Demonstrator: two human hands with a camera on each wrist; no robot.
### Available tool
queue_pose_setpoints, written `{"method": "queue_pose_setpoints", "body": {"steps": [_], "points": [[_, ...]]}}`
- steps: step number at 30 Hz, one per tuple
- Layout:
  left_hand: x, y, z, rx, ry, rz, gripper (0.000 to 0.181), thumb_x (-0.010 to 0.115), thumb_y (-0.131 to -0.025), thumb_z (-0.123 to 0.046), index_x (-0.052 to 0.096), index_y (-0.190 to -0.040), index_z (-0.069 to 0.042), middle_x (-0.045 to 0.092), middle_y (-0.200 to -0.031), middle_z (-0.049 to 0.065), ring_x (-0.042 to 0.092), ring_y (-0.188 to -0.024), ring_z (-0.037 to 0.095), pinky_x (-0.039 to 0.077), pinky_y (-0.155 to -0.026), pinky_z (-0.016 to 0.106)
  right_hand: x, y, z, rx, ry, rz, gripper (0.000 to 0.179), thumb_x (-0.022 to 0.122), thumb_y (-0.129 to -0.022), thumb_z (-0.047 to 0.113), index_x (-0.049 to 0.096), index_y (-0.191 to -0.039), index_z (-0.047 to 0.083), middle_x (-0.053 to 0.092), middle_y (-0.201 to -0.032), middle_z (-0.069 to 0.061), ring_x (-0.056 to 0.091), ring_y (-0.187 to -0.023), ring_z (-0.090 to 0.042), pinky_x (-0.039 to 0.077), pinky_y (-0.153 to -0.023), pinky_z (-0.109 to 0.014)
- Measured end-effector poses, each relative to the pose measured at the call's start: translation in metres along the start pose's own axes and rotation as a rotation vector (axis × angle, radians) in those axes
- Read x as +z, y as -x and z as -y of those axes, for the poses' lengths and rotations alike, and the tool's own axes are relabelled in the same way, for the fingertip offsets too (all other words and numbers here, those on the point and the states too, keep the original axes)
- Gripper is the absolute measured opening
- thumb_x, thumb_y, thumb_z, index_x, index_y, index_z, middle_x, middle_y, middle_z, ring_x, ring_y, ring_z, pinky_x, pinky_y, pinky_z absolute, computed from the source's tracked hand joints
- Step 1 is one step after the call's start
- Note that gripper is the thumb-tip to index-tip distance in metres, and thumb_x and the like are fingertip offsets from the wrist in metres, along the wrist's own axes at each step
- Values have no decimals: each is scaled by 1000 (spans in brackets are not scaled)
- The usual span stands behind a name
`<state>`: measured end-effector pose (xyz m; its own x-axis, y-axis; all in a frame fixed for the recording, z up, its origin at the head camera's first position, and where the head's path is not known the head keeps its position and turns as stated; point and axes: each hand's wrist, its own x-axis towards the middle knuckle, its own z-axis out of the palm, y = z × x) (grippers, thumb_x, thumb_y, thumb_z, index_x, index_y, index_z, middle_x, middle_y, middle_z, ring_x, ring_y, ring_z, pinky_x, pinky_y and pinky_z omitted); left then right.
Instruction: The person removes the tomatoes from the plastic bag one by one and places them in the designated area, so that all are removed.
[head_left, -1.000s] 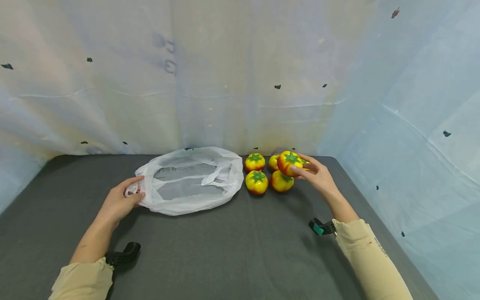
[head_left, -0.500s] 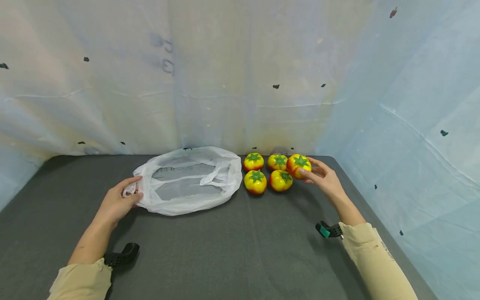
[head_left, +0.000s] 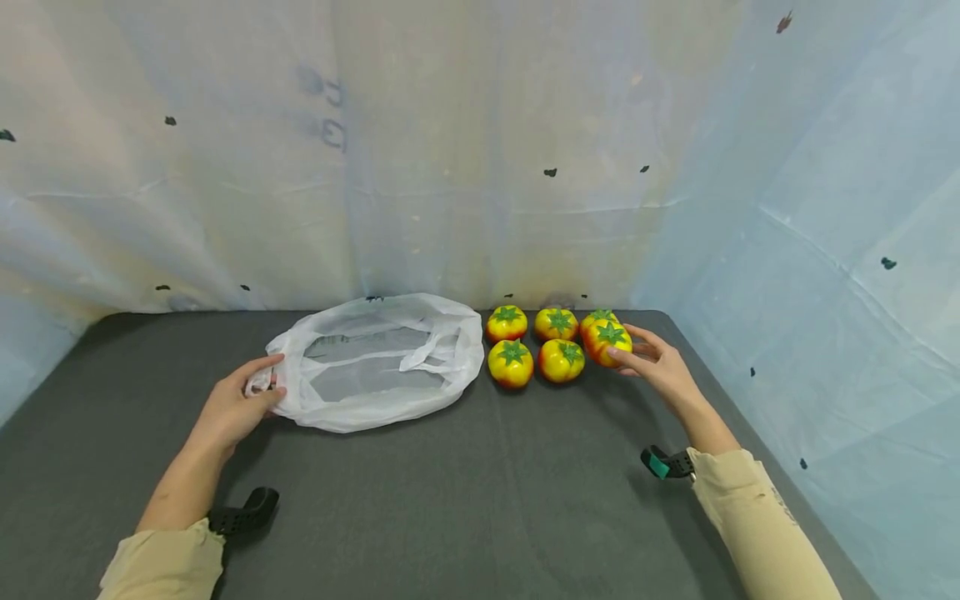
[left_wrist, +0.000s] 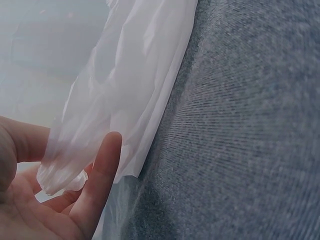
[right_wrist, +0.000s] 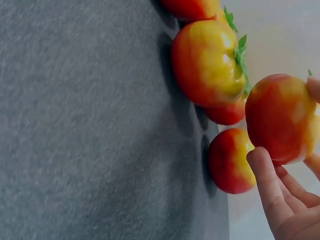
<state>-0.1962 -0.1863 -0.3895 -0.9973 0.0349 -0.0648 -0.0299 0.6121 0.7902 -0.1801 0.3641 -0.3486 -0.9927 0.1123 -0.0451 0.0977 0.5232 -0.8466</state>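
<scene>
My left hand (head_left: 236,407) grips the left end of a white plastic bag (head_left: 450,400), which lies on the table with its mouth spread wide. In the left wrist view the bag's gathered handle (left_wrist: 60,175) passes between the thumb and fingers. My right hand (head_left: 663,371) holds a yellow-red toy tomato (head_left: 606,343) with a green leafy top. The right wrist view shows this tomato (right_wrist: 280,120) raised off the table, fingertips around it. Behind it in the head view sits another tomato (head_left: 597,317), partly hidden.
Between the bag and my right hand, several like tomatoes stand in two rows: a back-left one (head_left: 507,323), a front-left one (head_left: 511,364), a back-middle one (head_left: 557,324) and a front-middle one (head_left: 562,361). The dark table (head_left: 420,517) meets pale plastic sheeting (head_left: 450,167) behind.
My right hand has moved right and slightly toward me with the tomato, uncovering the back-middle tomato and part of the back-right one. The left hand and bag have hardly moved.
</scene>
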Motion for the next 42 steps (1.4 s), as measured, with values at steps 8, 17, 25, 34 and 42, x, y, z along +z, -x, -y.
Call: {"method": "queue_pose_setpoints", "body": {"steps": [8,17,25,34,42], "points": [[-2,0,0,15,1,-18,55,50,-92,-16,33,-143,-6,34,-134,30,51,-77,10,45,-61,22,-2,5,1,17,26,54,74,59,-88,41,23,-148,17,33,-144,-24,52,-113,-27,45,-93,-49],[-2,0,-1,0,0,-11,56,51,-93,-18,31,-143,-6,34,-135,30,51,-80,11,45,-62,21,-3,2,-16,56,80,63,79,60,-86,46,22,-148,15,30,-145,-27,50,-117,-35,45,-94,-47],[-1,1,1,-29,-7,18,57,50,-93,-20,29,-144,-6,30,-139,31,52,-87,17,45,-64,22,-1,3,-26,108,83,99,81,58,-87,46,18,-148,10,28,-145,-30,55,-113,-35,45,-95,-45],[-1,0,-2,-20,-12,24,58,50,-94,-21,28,-144,-4,28,-140,32,53,-92,23,45,-64,23,-2,5,-29,112,67,93,81,55,-88,48,15,-149,13,27,-146,-29,54,-115,-36,46,-94,-43],[-1,2,5,-18,8,45,59,50,-94,-22,27,-145,-4,27,-140,33,52,-86,12,47,-64,22,1,2,-29,117,93,100,83,56,-87,50,16,-149,11,24,-147,-30,52,-117,-37,46,-94,-43]]}}
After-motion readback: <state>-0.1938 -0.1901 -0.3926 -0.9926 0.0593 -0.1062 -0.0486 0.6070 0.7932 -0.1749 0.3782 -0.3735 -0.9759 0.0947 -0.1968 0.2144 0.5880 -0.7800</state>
